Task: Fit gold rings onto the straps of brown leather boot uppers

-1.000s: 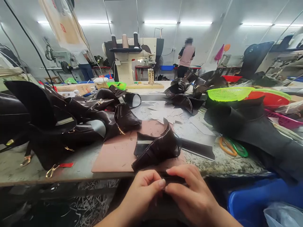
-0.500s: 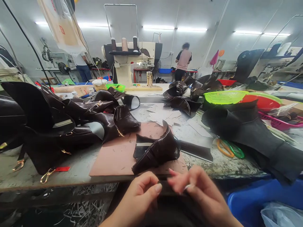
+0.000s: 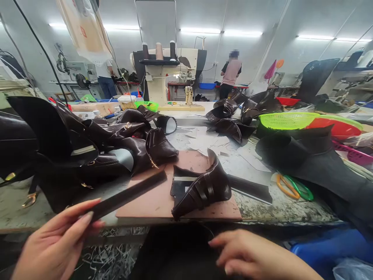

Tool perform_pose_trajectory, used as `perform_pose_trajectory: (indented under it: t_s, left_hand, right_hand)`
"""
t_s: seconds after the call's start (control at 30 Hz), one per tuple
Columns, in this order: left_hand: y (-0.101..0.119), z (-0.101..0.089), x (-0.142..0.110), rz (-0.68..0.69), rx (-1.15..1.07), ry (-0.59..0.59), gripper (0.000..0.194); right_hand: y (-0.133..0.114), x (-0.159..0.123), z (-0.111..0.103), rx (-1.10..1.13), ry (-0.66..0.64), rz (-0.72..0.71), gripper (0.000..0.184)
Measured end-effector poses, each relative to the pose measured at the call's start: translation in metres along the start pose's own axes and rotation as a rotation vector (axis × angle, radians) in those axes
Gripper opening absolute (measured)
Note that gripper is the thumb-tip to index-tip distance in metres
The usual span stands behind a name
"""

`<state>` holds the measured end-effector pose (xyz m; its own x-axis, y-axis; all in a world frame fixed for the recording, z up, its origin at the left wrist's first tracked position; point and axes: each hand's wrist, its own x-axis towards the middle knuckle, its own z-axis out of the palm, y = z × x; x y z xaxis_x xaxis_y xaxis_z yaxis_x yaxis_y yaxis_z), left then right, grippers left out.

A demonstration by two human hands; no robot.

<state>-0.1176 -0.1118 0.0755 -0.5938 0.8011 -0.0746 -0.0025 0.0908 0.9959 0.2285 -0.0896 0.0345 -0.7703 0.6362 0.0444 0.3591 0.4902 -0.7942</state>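
My left hand (image 3: 62, 235) is closed, pinching one end of a long dark brown leather strip (image 3: 128, 194) between thumb and fingers. The strip slants up to the right, its far end over the pink board (image 3: 140, 208). Low on the right, my right hand (image 3: 244, 252) has its fingers loosely bent and apart, with nothing visible in them. Beneath it is a dark surface. On the board rests a dark brown leather boot upper (image 3: 204, 186) with several narrow straps. Another dark strip (image 3: 252, 189) with a pale edge lies behind it to the right.
More leather uppers (image 3: 134, 149) with gold clasps crowd the left. Right of the board are orange-handled and green-handled scissors (image 3: 294, 188), black material (image 3: 314, 167) and a lime basket (image 3: 288, 120). White paper pieces (image 3: 206, 140) lie behind. A sewing machine (image 3: 160, 77) and a person (image 3: 231, 74) are farther back.
My hands were close together before the board, the right one pinching something small and white. They have moved apart; the left now holds the dark strip, and the right has loosened.
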Motion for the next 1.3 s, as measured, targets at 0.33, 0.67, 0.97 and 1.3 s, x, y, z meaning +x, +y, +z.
perform_pose_trajectory:
  t_s: [0.33, 0.67, 0.97, 1.3]
  left_hand:
    - [-0.054, 0.079, -0.020, -0.206, -0.102, -0.399, 0.033]
    - [-0.052, 0.094, -0.042, -0.374, -0.262, -0.557, 0.028]
    - [-0.051, 0.089, -0.048, -0.255, -0.211, -0.575, 0.028]
    - [-0.051, 0.087, -0.051, -0.159, -0.202, -0.576, 0.041]
  right_hand:
    - [-0.018, 0.094, -0.017, -0.714, 0.177, -0.300, 0.011]
    - [-0.024, 0.077, 0.001, -0.543, 0.256, -0.185, 0.016]
    - [-0.027, 0.079, 0.008, -0.589, 0.238, -0.117, 0.015]
    - [-0.025, 0.081, 0.012, -0.632, 0.258, -0.105, 0.014]
